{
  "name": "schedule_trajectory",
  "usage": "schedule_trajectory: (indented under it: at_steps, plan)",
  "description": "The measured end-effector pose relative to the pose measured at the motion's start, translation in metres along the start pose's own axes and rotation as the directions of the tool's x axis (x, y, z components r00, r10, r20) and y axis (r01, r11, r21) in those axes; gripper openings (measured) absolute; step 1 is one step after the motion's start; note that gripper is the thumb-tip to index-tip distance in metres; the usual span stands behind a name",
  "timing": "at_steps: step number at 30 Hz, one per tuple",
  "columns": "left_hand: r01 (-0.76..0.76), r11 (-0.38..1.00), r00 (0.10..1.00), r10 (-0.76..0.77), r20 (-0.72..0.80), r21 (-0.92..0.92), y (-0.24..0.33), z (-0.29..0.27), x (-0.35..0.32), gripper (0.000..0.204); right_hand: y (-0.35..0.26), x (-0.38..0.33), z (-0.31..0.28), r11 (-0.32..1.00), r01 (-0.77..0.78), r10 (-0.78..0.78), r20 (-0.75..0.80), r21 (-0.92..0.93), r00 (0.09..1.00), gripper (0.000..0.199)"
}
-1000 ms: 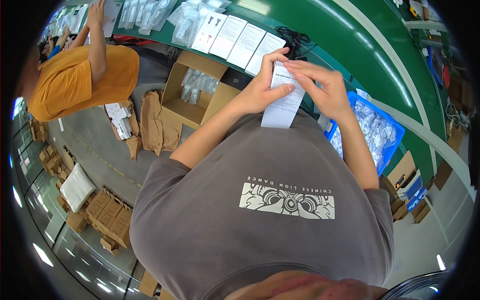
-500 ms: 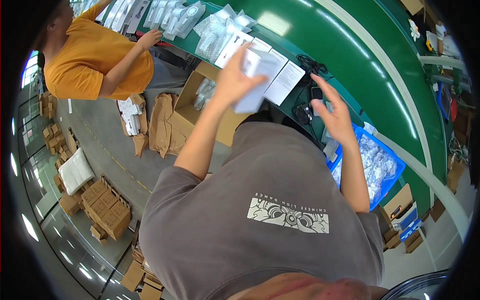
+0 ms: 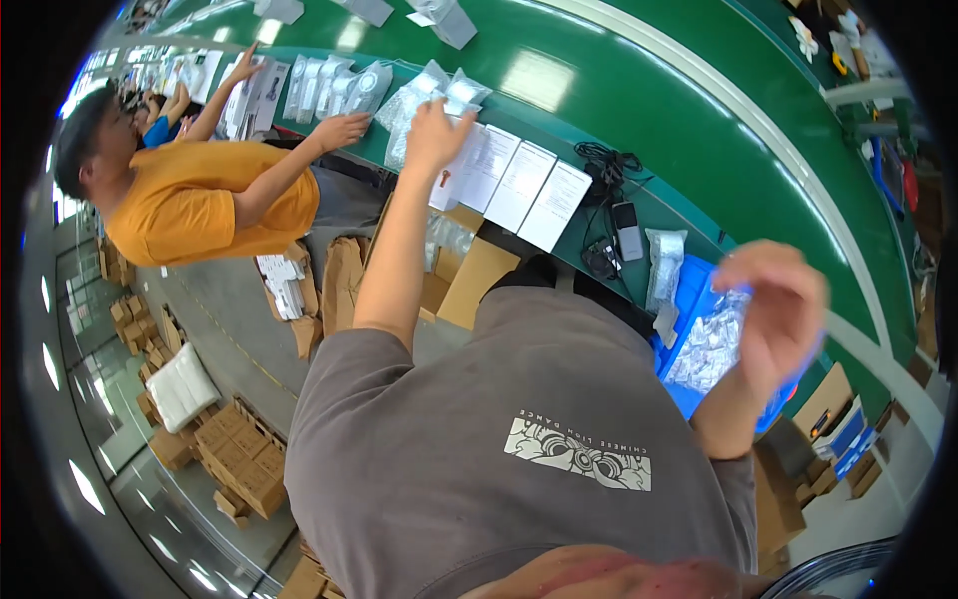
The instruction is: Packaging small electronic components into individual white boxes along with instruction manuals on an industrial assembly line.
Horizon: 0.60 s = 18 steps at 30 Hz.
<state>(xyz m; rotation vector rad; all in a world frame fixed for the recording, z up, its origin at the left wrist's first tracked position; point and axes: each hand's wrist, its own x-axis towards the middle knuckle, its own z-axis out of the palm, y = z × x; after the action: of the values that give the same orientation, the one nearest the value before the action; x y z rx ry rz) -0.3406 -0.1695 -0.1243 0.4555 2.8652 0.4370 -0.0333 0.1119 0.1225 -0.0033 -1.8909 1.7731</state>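
My left hand (image 3: 436, 138) reaches to the left end of a row of white boxes and grips a white box (image 3: 447, 188) with a small red print on its side. Its fingers partly hide that box and touch or nearly touch bubble-wrapped bags (image 3: 407, 120). Right of it, further white boxes (image 3: 524, 185) lie side by side along the table edge. My right hand (image 3: 773, 309) is raised over a blue bin (image 3: 689, 290) full of small clear packets (image 3: 711, 344). Motion blurs its fingers; nothing shows in them.
Black cables (image 3: 609, 165) and a dark handheld device (image 3: 627, 230) lie on the green table, beside a bubble-wrapped item (image 3: 664, 265). An open carton (image 3: 479, 285) stands below the edge. At left a co-worker in an orange shirt (image 3: 205, 200) reaches over the table. Grey boxes (image 3: 449, 25) sit farther back.
My left hand has moved left with the white box, from in front of the row to its end. My right hand has swung right, from near the cables to above the blue bin.
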Motion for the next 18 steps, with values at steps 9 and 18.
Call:
schedule_trajectory:
  at_steps: [9,18]
  plan:
    - [0.174,0.918,0.948,-0.254,-0.193,-0.356,-0.038,0.029,0.217,0.112,-0.051,0.009,-0.144,0.945,0.327,-0.321,0.146,-0.02,0.936,0.062]
    - [0.137,0.787,0.841,-0.414,-0.349,-0.602,-0.055,0.073,0.279,0.104,-0.063,0.073,-0.117,0.893,0.45,-0.373,0.523,-0.024,0.767,0.084]
